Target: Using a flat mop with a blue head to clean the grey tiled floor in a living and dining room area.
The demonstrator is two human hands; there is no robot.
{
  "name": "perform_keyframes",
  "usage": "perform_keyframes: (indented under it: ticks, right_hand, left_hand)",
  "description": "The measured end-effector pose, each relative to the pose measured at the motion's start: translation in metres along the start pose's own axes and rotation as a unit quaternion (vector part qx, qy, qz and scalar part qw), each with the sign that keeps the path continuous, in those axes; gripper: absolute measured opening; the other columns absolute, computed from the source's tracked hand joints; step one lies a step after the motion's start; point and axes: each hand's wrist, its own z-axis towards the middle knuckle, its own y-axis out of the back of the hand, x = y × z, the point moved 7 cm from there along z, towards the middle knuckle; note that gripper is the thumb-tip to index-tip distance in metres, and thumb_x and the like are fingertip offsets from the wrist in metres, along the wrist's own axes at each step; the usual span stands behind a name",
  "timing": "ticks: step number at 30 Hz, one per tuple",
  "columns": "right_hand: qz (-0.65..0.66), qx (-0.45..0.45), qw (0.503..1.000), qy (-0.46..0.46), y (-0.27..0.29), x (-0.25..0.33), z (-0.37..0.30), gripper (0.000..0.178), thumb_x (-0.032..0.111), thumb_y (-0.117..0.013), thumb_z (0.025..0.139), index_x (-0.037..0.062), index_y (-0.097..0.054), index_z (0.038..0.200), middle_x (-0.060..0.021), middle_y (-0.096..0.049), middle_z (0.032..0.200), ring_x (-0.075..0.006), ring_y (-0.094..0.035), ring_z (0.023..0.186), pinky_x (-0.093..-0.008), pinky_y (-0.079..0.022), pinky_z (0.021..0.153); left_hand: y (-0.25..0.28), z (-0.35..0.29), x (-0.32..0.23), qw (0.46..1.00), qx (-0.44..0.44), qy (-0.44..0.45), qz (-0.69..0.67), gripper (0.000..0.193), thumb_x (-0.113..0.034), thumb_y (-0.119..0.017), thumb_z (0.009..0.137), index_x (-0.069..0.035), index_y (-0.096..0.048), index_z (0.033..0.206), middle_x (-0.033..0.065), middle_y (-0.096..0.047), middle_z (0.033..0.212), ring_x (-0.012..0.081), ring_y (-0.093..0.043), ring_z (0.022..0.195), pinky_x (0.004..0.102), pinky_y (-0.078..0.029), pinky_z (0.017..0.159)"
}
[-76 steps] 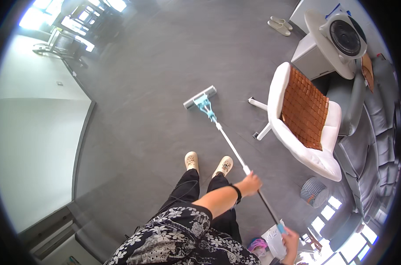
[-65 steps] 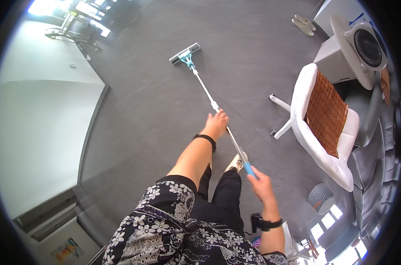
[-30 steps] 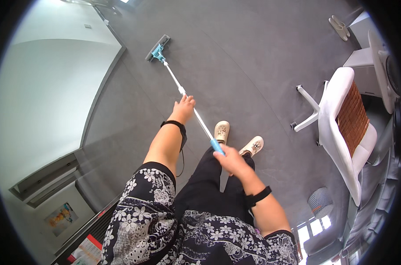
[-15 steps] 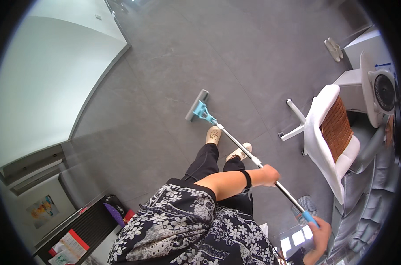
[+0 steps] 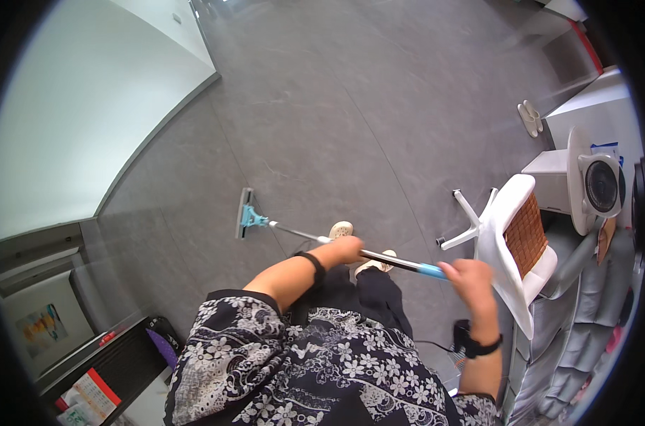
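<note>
Item: one mop [image 5: 301,232], white and silver pole, light-blue fittings. Pole slants almost crosswise before the body; it has swung round from its steeper line of a moment ago. Mop head [image 5: 245,215], grey, has shifted from just beyond the shoes [image 5: 342,229] to well left of them, resting on the floor [image 5: 315,128], its length running near to far. In effect, the work appears to have moved to the floor at left.

Left hand [image 5: 347,249]: wrapped around the pole's middle. Right hand [image 5: 468,278]: clamped on the blue grip [image 5: 432,271], at the pole's right end.

Containers: one basket, apparently, at near right, mostly hidden behind the right forearm; contents cannot be told. One white cabinet [image 5: 546,181], far right, beside the white chair [image 5: 503,227]; interior not visible. One dark ribbed surface [image 5: 127,362], near left, bearing a red-and-white printed item [image 5: 99,394].
</note>
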Motion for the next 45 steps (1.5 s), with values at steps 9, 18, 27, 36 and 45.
perform_keyframes:
  ticks: [9, 18, 27, 36, 45]
  right_hand:
    - [-0.122, -0.057, 0.985, 0.106, 0.019, 0.02, 0.052, 0.038, 0.04, -0.057, 0.072, 0.0086, -0.058, 0.051, -0.0075, -0.052, 0.047, -0.0259, -0.052, 0.043, -0.035, -0.038, 0.041]
    - [-0.192, -0.163, 0.967, 0.043, 0.207, -0.133, 0.108, 0.04, 0.036, -0.057, 0.073, 0.0044, -0.054, 0.049, -0.0136, -0.048, 0.049, -0.0298, -0.048, 0.047, -0.0388, -0.034, 0.046]
    - [-0.369, -0.295, 0.88, -0.052, 0.396, -0.233, 0.063, 0.041, 0.032, -0.061, 0.073, 0.001, -0.045, 0.051, -0.015, -0.044, 0.053, -0.0305, -0.044, 0.05, -0.0394, -0.031, 0.046]
    - [-0.364, -0.332, 0.853, -0.172, 0.385, -0.285, -0.031, 0.039, 0.021, -0.069, 0.066, 0.0054, -0.036, 0.052, -0.0109, -0.036, 0.052, -0.0264, -0.041, 0.05, -0.0374, -0.03, 0.047]
    - [0.05, -0.105, 0.868, -0.483, 0.212, -0.317, -0.103, 0.033, 0.028, -0.068, 0.064, 0.0033, -0.048, 0.056, -0.0167, -0.05, 0.053, -0.0345, -0.05, 0.048, -0.0415, -0.038, 0.049]
  left_hand:
    - [0.033, 0.017, 0.011, 0.992, -0.079, 0.098, 0.001, 0.026, -0.031, -0.06, 0.068, -0.008, -0.062, 0.079, 0.0133, -0.061, 0.083, 0.0299, -0.058, 0.08, 0.0408, -0.046, 0.07]
    - [0.131, 0.18, -0.188, 0.97, -0.193, -0.042, -0.141, 0.025, -0.026, -0.064, 0.068, -0.003, -0.055, 0.069, 0.0178, -0.056, 0.07, 0.0361, -0.055, 0.072, 0.0423, -0.043, 0.063]
    - [0.252, 0.275, -0.45, 0.899, -0.267, -0.252, -0.238, 0.014, -0.011, -0.061, 0.066, -0.002, -0.05, 0.067, 0.0166, -0.053, 0.065, 0.0351, -0.052, 0.065, 0.0396, -0.04, 0.057]
    - [0.215, 0.323, -0.552, 0.883, -0.162, -0.426, -0.11, 0.014, -0.002, -0.06, 0.062, -0.002, -0.046, 0.06, 0.0136, -0.051, 0.063, 0.0326, -0.05, 0.065, 0.0402, -0.039, 0.058]
    - [0.081, 0.349, -0.504, 0.85, 0.229, -0.427, 0.207, 0.016, -0.026, -0.064, 0.065, -0.012, -0.058, 0.069, 0.0036, -0.058, 0.075, 0.0235, -0.056, 0.081, 0.0375, -0.042, 0.071]
